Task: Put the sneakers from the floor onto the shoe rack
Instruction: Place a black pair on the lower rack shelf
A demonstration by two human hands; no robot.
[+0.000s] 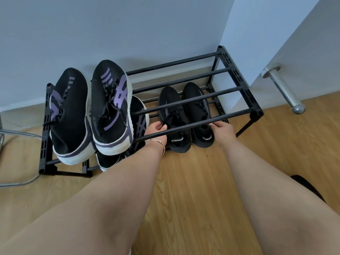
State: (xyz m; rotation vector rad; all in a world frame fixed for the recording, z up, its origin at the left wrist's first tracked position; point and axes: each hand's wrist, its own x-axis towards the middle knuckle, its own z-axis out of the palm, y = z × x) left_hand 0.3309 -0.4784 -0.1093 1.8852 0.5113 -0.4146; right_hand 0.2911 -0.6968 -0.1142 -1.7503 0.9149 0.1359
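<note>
Wall (110, 24) and wood floor (184, 190) frame the scene; a black two-tier rack (237, 70) stands on the floor against the wall, beside a door (294, 34) with a metal handle (283, 89). My forearms reach forward from the lower edge toward the rack's front. On the top tier, left end, sits a pair of large black shoes (110, 107) with purple stripes and white soles, toes toward the wall; a matching third shoe (139, 118) lies partly hidden beneath them on the lower tier. To the right, on the lower tier, is the pair of all-black sneakers (174, 116), side by side and touching, toes toward the wall, heels projecting slightly past the front rail. My left hand (156, 130) is curled at the collar of the left sneaker, under the top front bar, fingertips touching its opening; whether it truly pinches the fabric I cannot tell. My right hand (221, 129) meets the collar of the right sneaker (198, 115), fingers narrowed on its edge in a light pinch. A thin bracelet (160, 142) circles my left wrist. A metal chair leg (22, 134) shows at far left.
</note>
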